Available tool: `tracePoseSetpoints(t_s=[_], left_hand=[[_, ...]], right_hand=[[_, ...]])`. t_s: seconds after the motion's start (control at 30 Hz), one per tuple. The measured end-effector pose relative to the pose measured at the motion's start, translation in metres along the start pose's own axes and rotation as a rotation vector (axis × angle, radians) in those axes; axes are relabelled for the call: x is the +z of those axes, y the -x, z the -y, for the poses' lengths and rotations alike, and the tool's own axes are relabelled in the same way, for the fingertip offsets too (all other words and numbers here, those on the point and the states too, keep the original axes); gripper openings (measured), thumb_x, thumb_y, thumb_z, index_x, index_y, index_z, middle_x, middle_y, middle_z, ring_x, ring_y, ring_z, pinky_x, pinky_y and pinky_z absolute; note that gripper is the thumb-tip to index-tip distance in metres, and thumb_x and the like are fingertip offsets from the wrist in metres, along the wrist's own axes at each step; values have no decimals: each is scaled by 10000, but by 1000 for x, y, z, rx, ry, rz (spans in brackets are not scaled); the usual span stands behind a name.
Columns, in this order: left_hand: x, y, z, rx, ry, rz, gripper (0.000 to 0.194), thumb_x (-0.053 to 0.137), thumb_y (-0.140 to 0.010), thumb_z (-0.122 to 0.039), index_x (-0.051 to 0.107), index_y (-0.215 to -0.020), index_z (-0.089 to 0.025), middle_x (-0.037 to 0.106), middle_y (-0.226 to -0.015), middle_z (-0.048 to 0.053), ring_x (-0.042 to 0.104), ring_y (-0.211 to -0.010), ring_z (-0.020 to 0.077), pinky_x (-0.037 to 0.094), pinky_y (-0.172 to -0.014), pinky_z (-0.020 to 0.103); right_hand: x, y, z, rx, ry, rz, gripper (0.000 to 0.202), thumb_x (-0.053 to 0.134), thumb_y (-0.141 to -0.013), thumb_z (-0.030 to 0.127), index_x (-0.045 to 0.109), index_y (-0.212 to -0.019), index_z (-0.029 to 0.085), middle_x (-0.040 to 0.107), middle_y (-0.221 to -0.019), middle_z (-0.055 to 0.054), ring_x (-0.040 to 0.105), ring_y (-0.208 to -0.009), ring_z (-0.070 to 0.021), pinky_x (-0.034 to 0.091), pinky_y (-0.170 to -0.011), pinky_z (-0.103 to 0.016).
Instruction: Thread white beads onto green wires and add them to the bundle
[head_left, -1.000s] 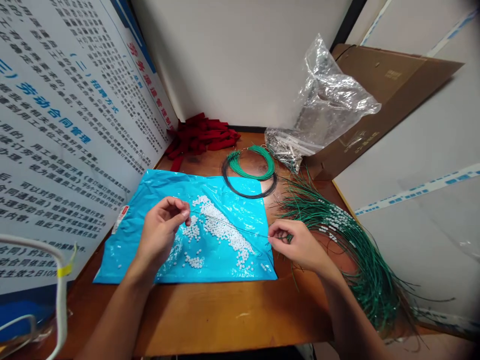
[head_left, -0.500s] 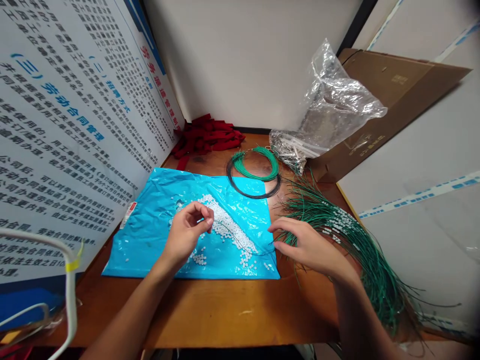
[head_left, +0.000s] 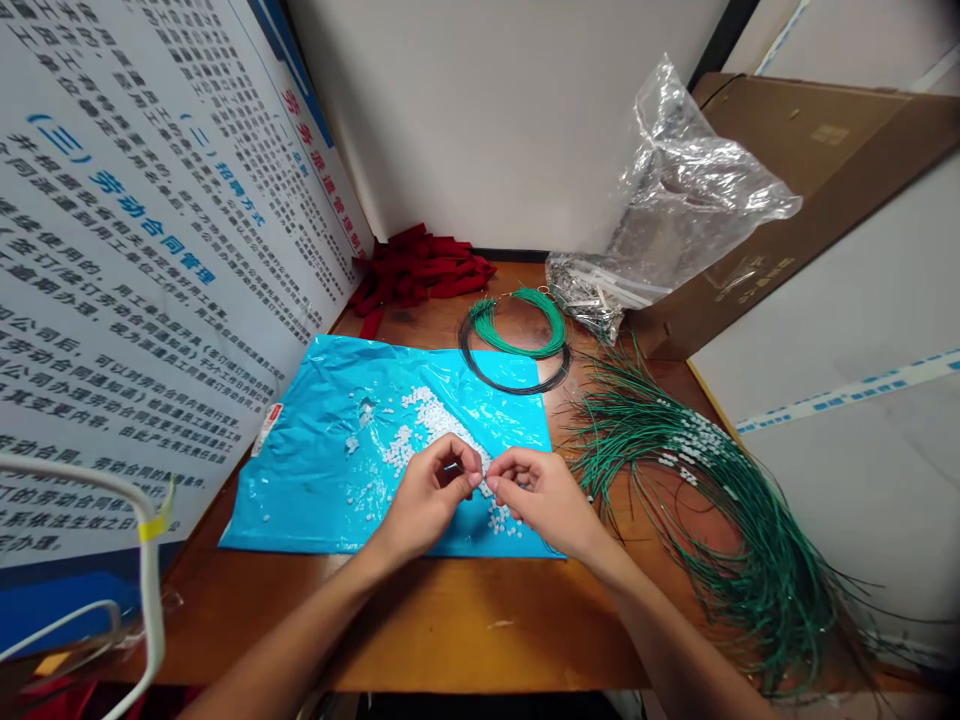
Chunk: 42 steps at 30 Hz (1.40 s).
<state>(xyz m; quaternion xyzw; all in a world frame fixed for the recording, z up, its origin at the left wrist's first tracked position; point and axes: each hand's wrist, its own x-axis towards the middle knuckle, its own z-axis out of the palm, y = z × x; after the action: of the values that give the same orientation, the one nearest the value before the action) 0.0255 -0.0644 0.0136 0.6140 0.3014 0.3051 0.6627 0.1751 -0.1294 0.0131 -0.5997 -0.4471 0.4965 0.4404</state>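
My left hand (head_left: 431, 492) is pinched over the blue plastic sheet (head_left: 300, 450), its fingertips beside those of my right hand (head_left: 541, 497). Both hands are closed, and what lies between the fingertips is too small to make out. Small white beads (head_left: 444, 415) are spread on the sheet behind and between the hands. To the right of my right hand lies a large bundle of green wires (head_left: 757, 560) with white beads (head_left: 701, 435) on them. A coil of green wire (head_left: 553, 320) and a dark wire coil (head_left: 487, 381) rest behind the beads.
Red fabric strips (head_left: 420, 270) are piled at the back left. A clear plastic bag (head_left: 690, 210) leans on a brown cardboard box (head_left: 810, 150) at the back right. A white cable (head_left: 152, 590) curves at the left, before a printed board (head_left: 150, 250).
My left hand has moved right and slightly down. My right hand has come left from the wire bundle, and its parted fingers have closed, so the fingertips of both hands now meet. The view has shifted slightly.
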Motion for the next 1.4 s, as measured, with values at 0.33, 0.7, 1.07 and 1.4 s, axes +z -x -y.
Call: tracePoseSetpoints(t_s=[0.33,0.7,1.07,1.4], left_hand=[[0,-3,-1,-37,-24,28,132,665,-751,-142,544,-801,-152,553,-822,19,528,-807,149,422,-732,262],[0,-3,-2,-68,-23,13,140,679,-737,-153,545,-779,-154,557,-801,23,531,-783,154,426,-707,266],[1,-3,-4,-73,-47,17,122,672,-737,-158,555,-770,-149,564,-797,25,536,-779,156,430,-707,269],[1,-2,-4,-88,-58,-1,113,680,-729,-180,578,-765,-149,583,-789,22,538,-768,150,428,-702,257]], right_hand=[[0,0,-6,8,-62,-19,56,570,-764,193,595,-744,147,542,-572,30,474,-436,-63,353,-381,-163],[-1,1,-8,39,-94,-16,39,565,-745,181,590,-730,155,559,-562,23,489,-417,-70,342,-343,-152],[-1,1,-8,3,-46,-42,46,572,-732,173,603,-711,147,561,-583,17,489,-482,-83,382,-423,-181],[-1,0,-12,-49,13,-45,52,563,-730,170,601,-698,154,542,-591,17,475,-527,-94,355,-471,-198]])
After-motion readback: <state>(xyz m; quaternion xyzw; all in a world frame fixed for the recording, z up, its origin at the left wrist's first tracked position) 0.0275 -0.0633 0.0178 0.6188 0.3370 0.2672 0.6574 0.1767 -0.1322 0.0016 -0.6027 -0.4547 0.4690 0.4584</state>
